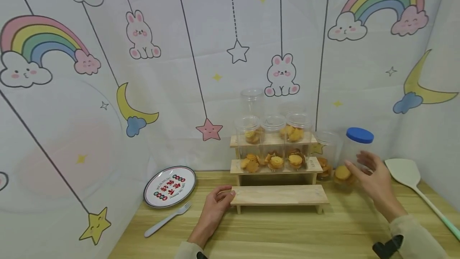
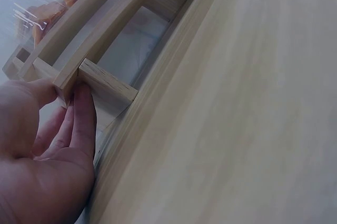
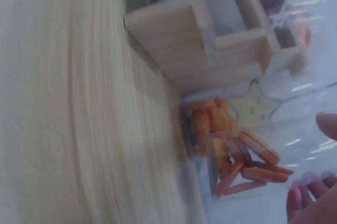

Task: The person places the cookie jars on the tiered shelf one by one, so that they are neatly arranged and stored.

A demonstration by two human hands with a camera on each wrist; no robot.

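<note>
In the head view, my left hand [image 1: 214, 210] is at the left end of a three-step wooden rack [image 1: 278, 195]. The left wrist view shows that hand [image 2: 55, 134] pinching the lowest board [image 2: 105, 32], thumb above and fingers underneath. My right hand [image 1: 375, 181] is beside a clear jar with a blue lid [image 1: 359, 135], thumb and fingers spread apart near its side. Cookie sticks [image 3: 250, 166] lie in the bottom of that jar in the right wrist view. Another clear jar [image 1: 328, 151] with cookies stands between it and the rack.
Several clear jars [image 1: 274, 141] with cookies stand on the rack's upper steps. A round plate [image 1: 170, 187] leans on the wall at left, with a pale fork [image 1: 169, 219] before it. A spatula [image 1: 406, 173] with a green handle end lies at far right.
</note>
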